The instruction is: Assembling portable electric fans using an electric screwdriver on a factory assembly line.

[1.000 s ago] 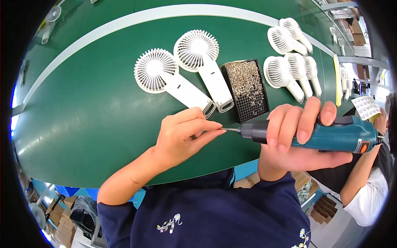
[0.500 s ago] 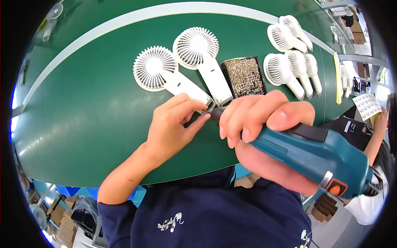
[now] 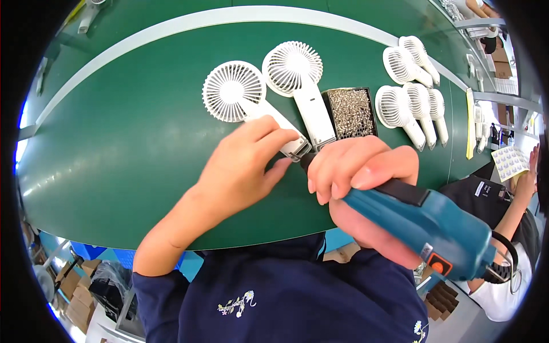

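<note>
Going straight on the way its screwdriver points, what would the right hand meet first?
Probably the white fan's handle end beside the left hand: the teal electric screwdriver in the right hand appears to reach it, though depth is unclear.

Tray [image 3: 374, 114] right of two fans [image 3: 243, 97]

Has a glossy green tabletop [image 3: 126, 160], crossed by a long pale strip [image 3: 171, 27] and catching light at its left. Shows cardboard boxes [image 3: 83, 306] and blue bins [image 3: 88, 250] at lower left, grey metal rails [image 3: 509, 102] at right, and pale floor [image 3: 454, 330] below.
</note>
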### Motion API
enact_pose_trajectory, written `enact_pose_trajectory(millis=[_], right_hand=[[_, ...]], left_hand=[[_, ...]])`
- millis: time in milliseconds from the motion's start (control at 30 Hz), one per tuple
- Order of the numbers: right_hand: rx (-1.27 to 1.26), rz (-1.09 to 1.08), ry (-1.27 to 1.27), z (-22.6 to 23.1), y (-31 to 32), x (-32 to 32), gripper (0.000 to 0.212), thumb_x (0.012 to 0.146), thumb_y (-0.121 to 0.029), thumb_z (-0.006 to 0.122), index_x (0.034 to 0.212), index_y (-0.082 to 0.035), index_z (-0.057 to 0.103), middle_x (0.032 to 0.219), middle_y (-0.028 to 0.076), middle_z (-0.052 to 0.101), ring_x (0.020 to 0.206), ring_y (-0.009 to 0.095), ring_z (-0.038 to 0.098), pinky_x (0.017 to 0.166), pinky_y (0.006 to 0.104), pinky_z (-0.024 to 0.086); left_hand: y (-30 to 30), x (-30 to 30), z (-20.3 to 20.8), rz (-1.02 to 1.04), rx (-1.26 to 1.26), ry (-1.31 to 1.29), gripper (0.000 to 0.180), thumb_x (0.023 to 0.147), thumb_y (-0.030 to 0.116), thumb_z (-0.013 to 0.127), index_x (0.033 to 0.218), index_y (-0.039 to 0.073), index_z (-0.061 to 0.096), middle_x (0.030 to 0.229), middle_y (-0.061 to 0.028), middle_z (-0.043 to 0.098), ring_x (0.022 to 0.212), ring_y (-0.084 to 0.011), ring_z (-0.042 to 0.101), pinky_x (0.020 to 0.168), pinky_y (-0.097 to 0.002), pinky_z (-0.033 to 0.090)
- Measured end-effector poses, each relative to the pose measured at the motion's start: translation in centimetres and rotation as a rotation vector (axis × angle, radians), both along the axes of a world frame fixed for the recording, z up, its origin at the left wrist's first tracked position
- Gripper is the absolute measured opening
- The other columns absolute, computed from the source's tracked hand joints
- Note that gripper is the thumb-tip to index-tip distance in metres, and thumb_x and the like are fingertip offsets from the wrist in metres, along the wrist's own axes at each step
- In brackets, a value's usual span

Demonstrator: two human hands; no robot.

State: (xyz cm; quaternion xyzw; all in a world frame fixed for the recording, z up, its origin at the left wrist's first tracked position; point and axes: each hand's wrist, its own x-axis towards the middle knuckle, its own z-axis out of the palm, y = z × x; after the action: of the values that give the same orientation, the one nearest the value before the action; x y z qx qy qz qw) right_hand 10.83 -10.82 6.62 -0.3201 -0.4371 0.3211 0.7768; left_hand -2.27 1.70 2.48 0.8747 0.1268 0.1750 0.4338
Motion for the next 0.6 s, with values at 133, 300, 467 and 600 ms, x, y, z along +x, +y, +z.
enact_pose_trajectory(millis=[133, 300, 467, 600], right_hand=[[0.005, -0.076, -0.144, 0.7, -0.3, 1.6, 0.041, 0.092, -0.032, 0.071, 0.111, -0.001, 0.052, 0.082, 0.016, 0.059, 0.061, 0.024, 0.057, 0.058, 0.0356, 0.050], [0.299, -0.129, -0.059, 3.0, -4.0, 6.4, 0.074, 0.085, -0.073, 0.061, 0.116, -0.007, 0.050, 0.082, 0.009, 0.053, 0.048, 0.021, 0.052, 0.048, 0.0366, 0.051], [0.257, -0.290, 0.160, -0.7, -6.7, 6.9, 0.077, 0.088, -0.078, 0.048, 0.111, -0.005, 0.048, 0.079, 0.006, 0.052, 0.046, 0.017, 0.051, 0.042, 0.0325, 0.047], [0.264, -0.412, 0.246, -2.5, -10.9, 6.1, 0.078, 0.088, -0.080, 0.043, 0.110, -0.005, 0.047, 0.076, 0.006, 0.050, 0.046, 0.019, 0.052, 0.041, 0.0337, 0.047]], left_hand=[[3.0, 0.2, 3.4, -0.102, 0.486, 0.149, 0.049, 0.067, 0.006, 0.081, 0.113, 0.010, 0.065, 0.122, -0.0100, 0.055, 0.121, -0.0316, 0.050, 0.097, -0.0443, 0.042], [5.4, 3.9, 5.0, -0.377, 0.774, 0.251, 0.036, 0.073, 0.019, 0.080, 0.106, 0.011, 0.068, 0.149, -0.0111, 0.043, 0.145, -0.0315, 0.031, 0.114, -0.0504, 0.031], [6.2, 8.1, 5.7, -0.805, 0.895, 0.319, 0.040, 0.073, 0.028, 0.081, 0.109, 0.013, 0.071, 0.156, -0.0141, 0.035, 0.150, -0.0306, 0.023, 0.120, -0.0499, 0.026], [5.4, 10.0, 6.5, -0.964, 0.966, 0.386, 0.045, 0.074, 0.040, 0.078, 0.109, 0.013, 0.071, 0.149, -0.0190, 0.042, 0.143, -0.0330, 0.033, 0.118, -0.0495, 0.027]])
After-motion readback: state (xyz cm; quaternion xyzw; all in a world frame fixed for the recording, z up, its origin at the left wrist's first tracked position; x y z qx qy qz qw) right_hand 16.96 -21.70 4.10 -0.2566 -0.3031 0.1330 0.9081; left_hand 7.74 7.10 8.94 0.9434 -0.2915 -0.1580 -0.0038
